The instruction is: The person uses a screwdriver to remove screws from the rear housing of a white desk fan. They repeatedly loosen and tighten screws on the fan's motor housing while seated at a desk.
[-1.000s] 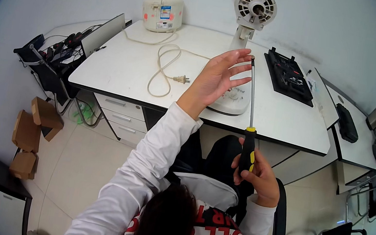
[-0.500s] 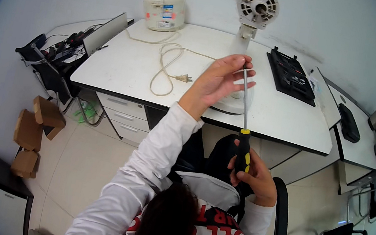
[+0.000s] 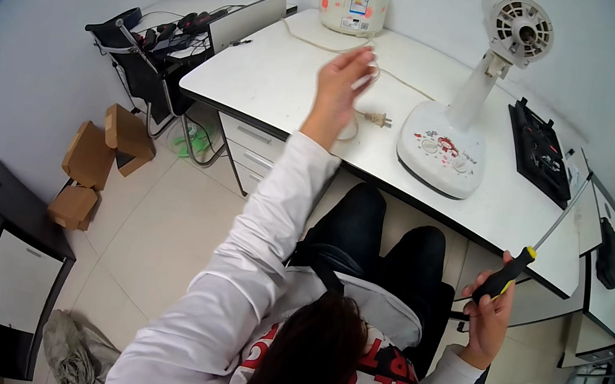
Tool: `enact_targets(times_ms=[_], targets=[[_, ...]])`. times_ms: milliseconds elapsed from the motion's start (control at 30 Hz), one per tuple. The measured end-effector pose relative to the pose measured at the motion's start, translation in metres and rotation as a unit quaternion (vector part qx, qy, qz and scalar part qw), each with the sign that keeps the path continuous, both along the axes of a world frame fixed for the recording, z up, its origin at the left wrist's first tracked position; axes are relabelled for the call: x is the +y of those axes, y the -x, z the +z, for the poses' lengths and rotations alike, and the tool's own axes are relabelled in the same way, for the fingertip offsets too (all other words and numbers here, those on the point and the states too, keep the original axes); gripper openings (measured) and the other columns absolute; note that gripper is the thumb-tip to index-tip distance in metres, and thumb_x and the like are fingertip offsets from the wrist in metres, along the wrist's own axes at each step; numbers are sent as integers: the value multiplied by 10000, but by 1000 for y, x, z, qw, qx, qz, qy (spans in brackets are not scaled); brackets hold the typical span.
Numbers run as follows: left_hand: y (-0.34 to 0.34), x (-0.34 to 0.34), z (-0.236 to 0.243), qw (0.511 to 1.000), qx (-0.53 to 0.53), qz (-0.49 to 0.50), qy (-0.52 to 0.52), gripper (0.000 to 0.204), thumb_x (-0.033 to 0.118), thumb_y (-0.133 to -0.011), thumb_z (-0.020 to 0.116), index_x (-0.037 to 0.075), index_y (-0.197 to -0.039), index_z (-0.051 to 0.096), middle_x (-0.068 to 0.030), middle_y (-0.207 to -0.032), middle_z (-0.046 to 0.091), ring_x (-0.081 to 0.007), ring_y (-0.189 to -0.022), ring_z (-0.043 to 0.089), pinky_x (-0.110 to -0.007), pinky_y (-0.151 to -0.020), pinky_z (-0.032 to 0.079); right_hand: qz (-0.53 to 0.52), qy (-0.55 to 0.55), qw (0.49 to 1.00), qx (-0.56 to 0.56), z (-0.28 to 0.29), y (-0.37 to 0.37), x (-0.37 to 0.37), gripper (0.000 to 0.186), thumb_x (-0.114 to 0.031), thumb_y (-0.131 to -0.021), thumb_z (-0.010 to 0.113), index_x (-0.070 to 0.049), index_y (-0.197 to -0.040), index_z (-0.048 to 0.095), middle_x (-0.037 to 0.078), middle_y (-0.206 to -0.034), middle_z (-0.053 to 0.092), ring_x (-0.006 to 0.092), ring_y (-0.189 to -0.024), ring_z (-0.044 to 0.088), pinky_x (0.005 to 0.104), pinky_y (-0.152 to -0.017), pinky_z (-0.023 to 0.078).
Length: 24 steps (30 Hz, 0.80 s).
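Note:
My right hand (image 3: 492, 314) is wrapped round the black and yellow handle of a screwdriver (image 3: 513, 278), off the desk's front right edge. The long metal shaft tilts up and to the right. My left hand (image 3: 340, 89) is raised over the desk near a pale power cord and its two-pin plug (image 3: 379, 120). Its fingers are bent toward the thumb and slightly blurred; whatever they may hold cannot be made out. Between my hands stands a white electric fan body (image 3: 443, 151) with round base, stem and exposed motor housing (image 3: 522, 31), without blades or grille.
A cream rice cooker (image 3: 353, 6) stands at the back of the white desk (image 3: 261, 80). An open black tool case (image 3: 540, 152) lies right of the fan. Cardboard boxes (image 3: 88, 155) and a black chair (image 3: 130, 67) are at the left. Another desk adjoins at the right.
My left hand has left the screwdriver's tip and moved left. My right hand has carried the screwdriver to the right. The view has shifted, baring the fan's base.

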<state>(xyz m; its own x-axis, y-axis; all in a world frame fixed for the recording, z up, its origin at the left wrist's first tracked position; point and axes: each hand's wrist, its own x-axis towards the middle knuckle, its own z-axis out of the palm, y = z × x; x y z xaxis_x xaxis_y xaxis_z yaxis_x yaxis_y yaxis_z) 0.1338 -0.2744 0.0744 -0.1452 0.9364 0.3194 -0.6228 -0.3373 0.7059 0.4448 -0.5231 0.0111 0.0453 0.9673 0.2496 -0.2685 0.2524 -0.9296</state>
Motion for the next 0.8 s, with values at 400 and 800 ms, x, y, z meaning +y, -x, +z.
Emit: enact_targets(times_ms=[400, 800], targets=[[22, 16, -65, 960, 273, 64, 24, 148, 101, -843, 676, 29, -956, 615, -33, -851, 649, -95, -769, 599, -216, -702, 477, -99, 161, 977, 98, -18, 9, 42, 525, -75, -858, 620, -79, -1335, 402, 64, -1051, 565, 178, -837, 627, 249, -706, 520], [-97, -11, -72, 925, 353, 107, -90, 101, 62, -875, 614, -17, -935, 597, -71, -830, 623, -125, -756, 559, -241, -705, 445, -187, 82, 978, -46, -7, 22, 106, 154, -64, -917, 550, -14, -1047, 485, 93, -1059, 535, 121, -770, 613, 215, -576, 513]])
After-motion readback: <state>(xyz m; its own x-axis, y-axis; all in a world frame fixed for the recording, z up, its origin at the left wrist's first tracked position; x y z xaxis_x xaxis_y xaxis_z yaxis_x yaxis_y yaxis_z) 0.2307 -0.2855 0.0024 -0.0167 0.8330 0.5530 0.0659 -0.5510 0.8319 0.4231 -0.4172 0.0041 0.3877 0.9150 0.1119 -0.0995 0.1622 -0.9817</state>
